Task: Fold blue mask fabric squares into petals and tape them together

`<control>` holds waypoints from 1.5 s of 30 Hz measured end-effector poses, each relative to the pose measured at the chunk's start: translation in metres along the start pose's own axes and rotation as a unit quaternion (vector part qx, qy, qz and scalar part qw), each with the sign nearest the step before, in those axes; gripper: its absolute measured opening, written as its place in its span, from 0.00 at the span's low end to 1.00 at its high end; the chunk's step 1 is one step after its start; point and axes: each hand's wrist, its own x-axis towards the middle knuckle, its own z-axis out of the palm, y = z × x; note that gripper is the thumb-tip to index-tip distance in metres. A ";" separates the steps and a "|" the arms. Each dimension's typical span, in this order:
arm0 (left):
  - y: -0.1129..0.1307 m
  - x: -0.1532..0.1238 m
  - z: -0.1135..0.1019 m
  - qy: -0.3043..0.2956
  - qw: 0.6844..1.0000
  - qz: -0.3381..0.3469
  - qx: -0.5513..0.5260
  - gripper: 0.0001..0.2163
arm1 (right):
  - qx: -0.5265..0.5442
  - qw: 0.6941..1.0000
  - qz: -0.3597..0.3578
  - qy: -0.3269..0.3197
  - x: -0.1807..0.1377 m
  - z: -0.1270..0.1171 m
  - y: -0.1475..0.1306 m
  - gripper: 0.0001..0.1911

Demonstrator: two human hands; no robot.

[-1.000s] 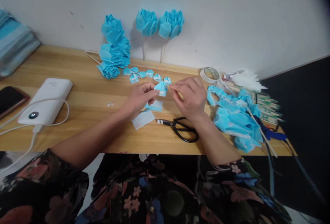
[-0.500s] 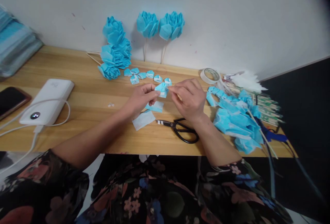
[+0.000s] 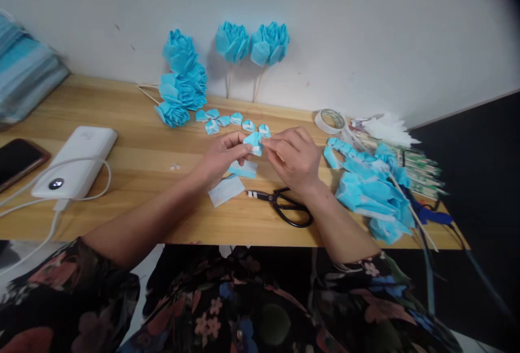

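My left hand (image 3: 221,156) and my right hand (image 3: 296,159) meet above the wooden table (image 3: 146,152), both pinching one small folded blue paper piece (image 3: 254,141) between thumb and fingers. Just under it lie a blue paper scrap (image 3: 244,168) and a pale paper rectangle (image 3: 226,189). Black scissors (image 3: 284,204) rest on the table right beside my right wrist. A row of several small folded blue pieces (image 3: 231,119) lies just beyond my hands.
Finished blue paper flowers (image 3: 182,79) lie and lean at the wall, two on sticks (image 3: 252,44). A tape roll (image 3: 331,120), a heap of blue paper (image 3: 371,190) and sticks sit right. A white power bank (image 3: 75,161) with cable and a phone (image 3: 18,158) sit left.
My hands have closed in slightly on the folded piece, the right fingers shifting left over it. The view has tilted a little; nothing else moved.
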 end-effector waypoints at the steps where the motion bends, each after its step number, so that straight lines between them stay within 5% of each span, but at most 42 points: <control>1: 0.000 0.000 0.000 0.004 1.000 0.003 -0.001 0.09 | 0.003 1.000 0.002 0.000 0.000 0.000 0.000 0.08; 14: -0.008 0.004 -0.004 0.026 0.999 0.011 -0.040 0.08 | 0.014 1.000 0.003 -0.024 -0.001 0.001 0.001 0.09; 22: -0.004 0.003 -0.002 0.034 0.999 0.008 -0.037 0.08 | 0.056 0.992 0.039 -0.106 0.001 -0.003 0.000 0.15; 26: -0.004 0.004 -0.003 0.048 0.998 0.008 -0.038 0.07 | 0.112 0.987 0.098 -0.065 0.001 -0.004 -0.001 0.17; 28: -0.006 0.005 -0.004 0.048 0.998 0.008 -0.030 0.07 | 0.181 0.964 0.193 -0.033 0.000 -0.002 0.000 0.15; 31: -0.007 0.004 -0.004 0.043 0.999 0.010 -0.009 0.07 | 0.318 0.890 0.324 -0.050 -0.003 0.004 0.004 0.15; 35: -0.002 0.001 -0.001 0.032 0.999 0.018 0.035 0.09 | 0.446 0.808 0.367 -0.113 -0.006 0.010 0.005 0.23; 45: 0.004 0.000 0.001 0.042 0.996 0.016 0.077 0.13 | 0.460 0.784 0.403 -0.105 -0.004 0.010 0.002 0.25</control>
